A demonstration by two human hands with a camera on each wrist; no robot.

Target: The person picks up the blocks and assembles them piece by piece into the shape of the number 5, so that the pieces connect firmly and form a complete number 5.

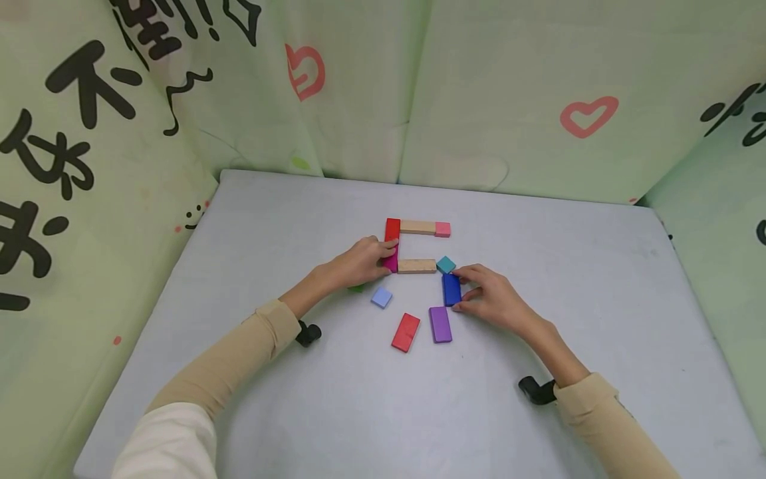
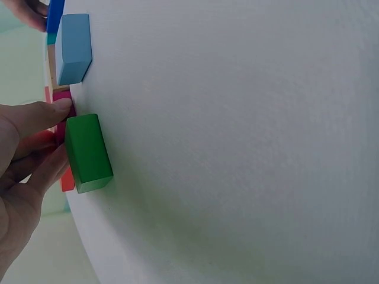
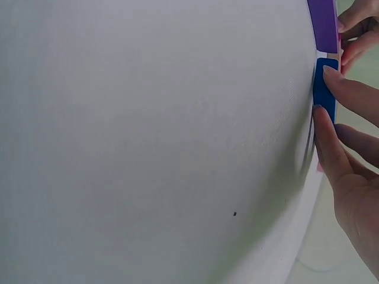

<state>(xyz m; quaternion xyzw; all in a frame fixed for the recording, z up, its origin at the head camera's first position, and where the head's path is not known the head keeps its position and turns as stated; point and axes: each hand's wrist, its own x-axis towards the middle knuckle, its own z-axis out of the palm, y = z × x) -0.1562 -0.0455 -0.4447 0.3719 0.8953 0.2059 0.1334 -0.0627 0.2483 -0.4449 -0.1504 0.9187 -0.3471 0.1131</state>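
Observation:
My left hand (image 1: 362, 258) pinches a magenta block (image 1: 391, 262) between thumb and fingers; it stands end to end with a red block (image 1: 392, 229). From this column, two wooden blocks (image 1: 417, 227) reach right, the upper one ending at a pink block (image 1: 442, 229). My right hand (image 1: 492, 297) holds a dark blue block (image 1: 451, 290) by its two ends. A turned teal block (image 1: 445, 265) sits between the lower wooden block and the blue one. Just below the blue block lies a purple block (image 1: 440, 324). In the left wrist view, a green block (image 2: 89, 151) stands close to my left fingers.
A light blue block (image 1: 382, 297) and a tilted red block (image 1: 406, 332) lie nearer me on the white table (image 1: 371, 412). A printed green curtain (image 1: 491, 86) hangs along the table's back and sides.

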